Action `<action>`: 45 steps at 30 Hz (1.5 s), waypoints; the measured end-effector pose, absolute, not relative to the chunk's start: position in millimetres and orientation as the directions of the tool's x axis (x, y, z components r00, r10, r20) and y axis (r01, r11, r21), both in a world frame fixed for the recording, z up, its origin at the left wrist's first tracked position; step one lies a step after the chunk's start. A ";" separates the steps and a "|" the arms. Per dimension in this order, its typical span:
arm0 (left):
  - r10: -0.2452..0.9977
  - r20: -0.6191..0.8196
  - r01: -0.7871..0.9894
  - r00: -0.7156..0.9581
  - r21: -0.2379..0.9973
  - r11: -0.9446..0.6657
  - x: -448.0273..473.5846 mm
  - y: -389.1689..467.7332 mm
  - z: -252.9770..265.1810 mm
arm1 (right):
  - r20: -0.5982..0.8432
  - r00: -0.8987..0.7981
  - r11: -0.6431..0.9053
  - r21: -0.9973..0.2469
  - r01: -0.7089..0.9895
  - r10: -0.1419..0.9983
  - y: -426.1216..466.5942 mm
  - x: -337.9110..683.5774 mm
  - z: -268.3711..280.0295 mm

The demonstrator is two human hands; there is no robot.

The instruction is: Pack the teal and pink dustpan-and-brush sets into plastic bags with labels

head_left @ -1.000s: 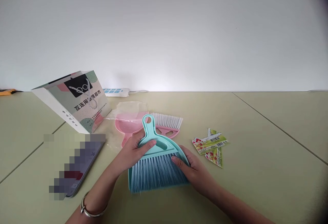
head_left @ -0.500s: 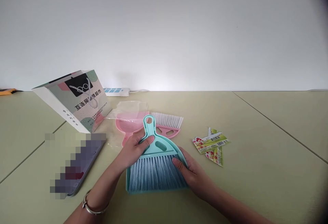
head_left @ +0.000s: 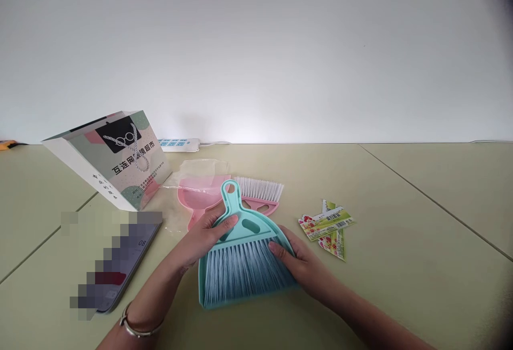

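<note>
A mint-green dustpan is held up in front of me with a matching hand brush lying in it, blue-grey bristles toward me. My left hand grips the two near the handle, its thumb on the brush's green back. At the right edge, my right hand clasps the dustpan's side, thumb pressed on the bristles and the other fingers behind. Just beyond lie a pink dustpan, partly under clear plastic wrapping, and a pink brush with white bristles. The green handle hides part of the pink set.
On the left a paper gift bag with a rope handle leans near a phone, partly pixelated. A power strip lies along the wall. Two printed cards lie crossed on the right of the table.
The green dustpan and brush have tilted slightly, the right side of the front edge rising. Both hands keep their hold. The whole view has shifted a little.
</note>
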State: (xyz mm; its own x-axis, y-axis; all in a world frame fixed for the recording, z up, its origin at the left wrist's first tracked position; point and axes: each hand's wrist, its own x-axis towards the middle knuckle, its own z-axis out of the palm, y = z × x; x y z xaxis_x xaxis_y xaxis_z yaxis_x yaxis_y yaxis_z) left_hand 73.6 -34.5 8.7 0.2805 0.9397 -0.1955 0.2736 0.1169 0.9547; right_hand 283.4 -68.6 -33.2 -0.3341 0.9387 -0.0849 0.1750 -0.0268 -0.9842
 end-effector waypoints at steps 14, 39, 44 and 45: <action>0.932 -0.317 0.015 0.178 0.947 0.319 76.1 -28.9 -3.8 | -0.085 0.353 -0.349 -0.476 0.807 0.932 14.0 463.8 -62.8; 0.929 -0.265 -0.467 0.258 0.807 0.360 101.5 -34.9 -23.1 | -0.040 -0.220 -0.046 -0.999 -0.019 0.975 -46.2 299.1 3.8; 0.932 -0.240 -0.494 0.273 0.796 0.349 103.2 -33.4 -31.4 | -0.004 -0.036 0.000 -0.993 0.120 0.999 -41.5 288.6 -15.9; 0.934 -0.230 -0.494 0.272 0.800 0.341 103.3 -33.3 -31.4 | 0.005 -0.027 0.009 -0.992 0.127 1.000 -41.3 289.0 -17.6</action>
